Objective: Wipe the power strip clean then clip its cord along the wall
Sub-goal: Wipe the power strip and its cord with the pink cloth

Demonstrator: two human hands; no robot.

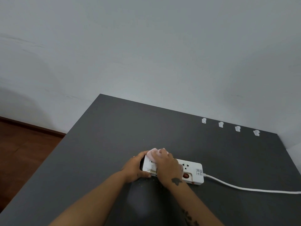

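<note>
A white power strip (193,171) with a red switch lies on the dark grey table (104,136). Brownish grime shows on its left part. My left hand (136,168) grips the strip's left end, thumb on the near side and fingers over the far edge. My right hand (167,167) holds a pale pink cloth (153,153) pressed on top of the strip's left half. The white cord (244,188) runs from the strip's right end off to the right frame edge. Several white cord clips (220,124) stand in a row along the table's back edge at the wall.
A plain grey-white wall (146,54) rises behind the table. Brown wooden floor (24,152) shows at the left, past the table's left edge. Small crumbs of dirt lie on the table just in front of the strip.
</note>
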